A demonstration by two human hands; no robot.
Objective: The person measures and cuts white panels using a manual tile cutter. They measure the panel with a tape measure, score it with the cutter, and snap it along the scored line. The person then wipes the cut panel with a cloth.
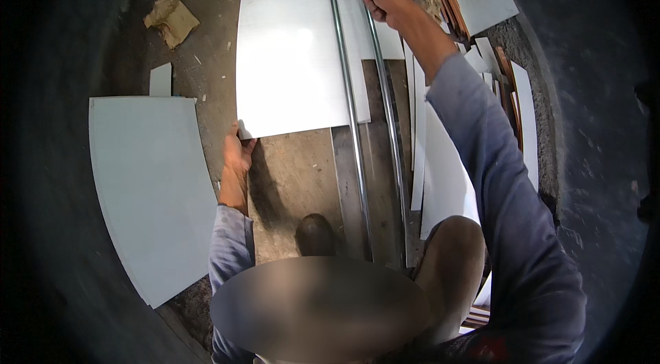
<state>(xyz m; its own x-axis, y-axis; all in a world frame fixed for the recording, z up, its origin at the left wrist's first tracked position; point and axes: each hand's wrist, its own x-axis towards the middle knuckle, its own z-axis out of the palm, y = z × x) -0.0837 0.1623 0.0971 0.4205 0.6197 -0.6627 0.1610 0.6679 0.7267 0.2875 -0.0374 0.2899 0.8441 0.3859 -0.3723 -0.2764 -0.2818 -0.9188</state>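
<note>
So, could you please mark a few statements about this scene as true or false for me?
1. The left hand holds the near left corner of the white panel. True.
2. The right hand is at the near end of the metal rails. False: the right hand is at their far end.
3. The left rail passes over the white panel. True.
4. The brown scrap lies right of the rails. False: the brown scrap lies left of them.

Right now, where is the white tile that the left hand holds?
In the head view's upper middle, the white tile has its near left corner in the left hand and its right part under the tile cutter's left rail.
</note>
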